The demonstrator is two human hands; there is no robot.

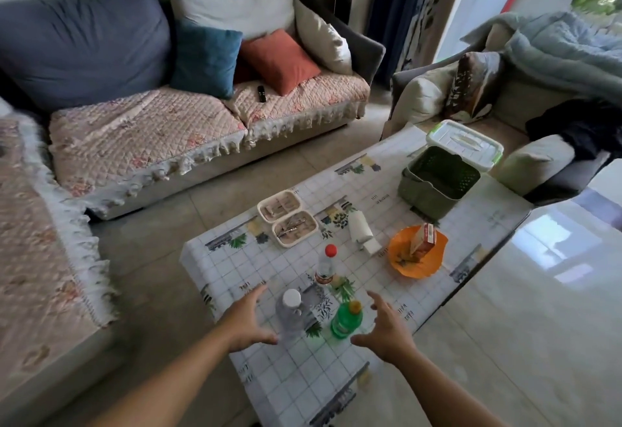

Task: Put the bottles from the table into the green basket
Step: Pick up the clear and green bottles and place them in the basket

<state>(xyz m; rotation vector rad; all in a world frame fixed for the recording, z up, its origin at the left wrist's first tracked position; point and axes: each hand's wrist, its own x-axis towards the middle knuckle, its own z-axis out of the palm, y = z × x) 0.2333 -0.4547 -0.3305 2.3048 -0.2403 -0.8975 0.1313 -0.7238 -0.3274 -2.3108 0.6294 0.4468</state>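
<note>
Your left hand (247, 320) and right hand (387, 329) were spread open, empty, flanking the clear white-capped plastic bottle (292, 317) and green plastic bottle (346, 320); the red-capped clear bottle (325, 266) stood behind them, the green perforated basket (434, 182) well beyond.

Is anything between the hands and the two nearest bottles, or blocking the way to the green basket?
Nothing visible. The left hand is open beside the clear bottle, the right hand open beside the green bottle. Toward the green basket, a paper roll and orange bowl lie low; lifted bottles should clear them.
</note>
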